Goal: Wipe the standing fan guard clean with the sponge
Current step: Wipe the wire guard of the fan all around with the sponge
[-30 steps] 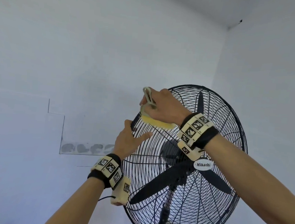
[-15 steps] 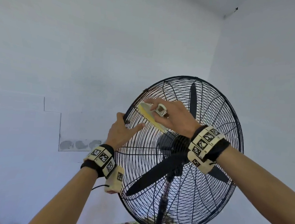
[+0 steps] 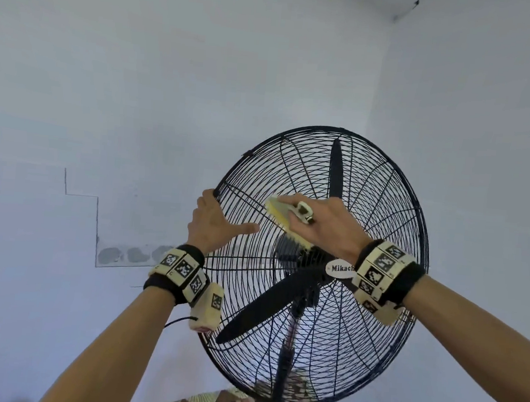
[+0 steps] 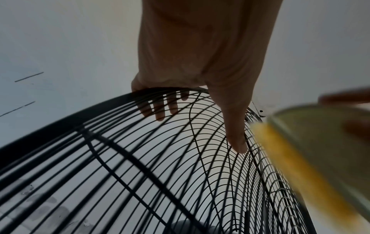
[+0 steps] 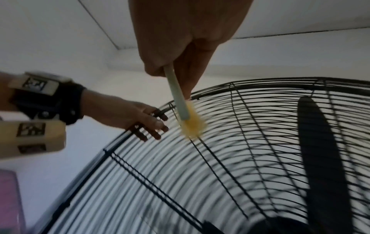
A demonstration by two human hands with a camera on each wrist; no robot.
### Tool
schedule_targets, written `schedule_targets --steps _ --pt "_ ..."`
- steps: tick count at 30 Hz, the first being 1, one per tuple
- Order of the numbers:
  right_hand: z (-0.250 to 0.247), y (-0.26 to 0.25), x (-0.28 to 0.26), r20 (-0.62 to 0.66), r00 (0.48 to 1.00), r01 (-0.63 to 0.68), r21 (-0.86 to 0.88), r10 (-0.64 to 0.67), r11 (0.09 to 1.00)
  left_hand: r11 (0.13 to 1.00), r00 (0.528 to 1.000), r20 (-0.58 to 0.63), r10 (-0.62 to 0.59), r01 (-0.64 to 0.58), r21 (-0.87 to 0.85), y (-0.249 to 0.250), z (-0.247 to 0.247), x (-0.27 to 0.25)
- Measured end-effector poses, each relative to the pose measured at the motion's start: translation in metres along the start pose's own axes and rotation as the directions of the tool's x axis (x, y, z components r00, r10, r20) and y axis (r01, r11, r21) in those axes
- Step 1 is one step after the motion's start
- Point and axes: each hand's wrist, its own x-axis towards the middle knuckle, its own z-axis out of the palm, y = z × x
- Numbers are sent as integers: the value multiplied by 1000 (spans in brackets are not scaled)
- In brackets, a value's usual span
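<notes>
Wiping mid-task: right hand (image 3: 328,229) grips sponge (image 3: 280,216) on fan guard (image 3: 386,186) upper-left of hub; left hand (image 3: 215,225) clasps rim; lower half left.

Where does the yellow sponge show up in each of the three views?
Head: the yellow sponge sits left of centre, under the right hand, on the black wire fan guard.
Left wrist: blurred, along the right edge.
Right wrist: upper centre, below the hand.
Shared landmark: the left hand gripping the guard's rim, beside the sponge.

Soft even daylight; blurred, backlit wrist views
</notes>
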Motion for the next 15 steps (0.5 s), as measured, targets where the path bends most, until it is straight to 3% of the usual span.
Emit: schedule_targets --steps 2,4,9,12,15 --pt "1 -8 12 -79 995 71 49 -67 996 1000 1000 1 1 -1 -3 1 1 -1" --pt "5 -13 17 -71 988 139 42 -136 989 1000 1000 -8 2 -2 2 1 1 -1" --pt "7 0 0 115 993 19 -75 -11 997 1000 1000 -22 -10 9 -9 -4 -2 -2" --pt "3 -2 -6 55 997 52 -19 -51 998 1000 1000 -22 -8 8 -17 -4 -1 -2" --pt "6 -5 -4 -9 981 194 -5 -194 981 1000 1000 -17 -6 6 -17 -1 1 -2"
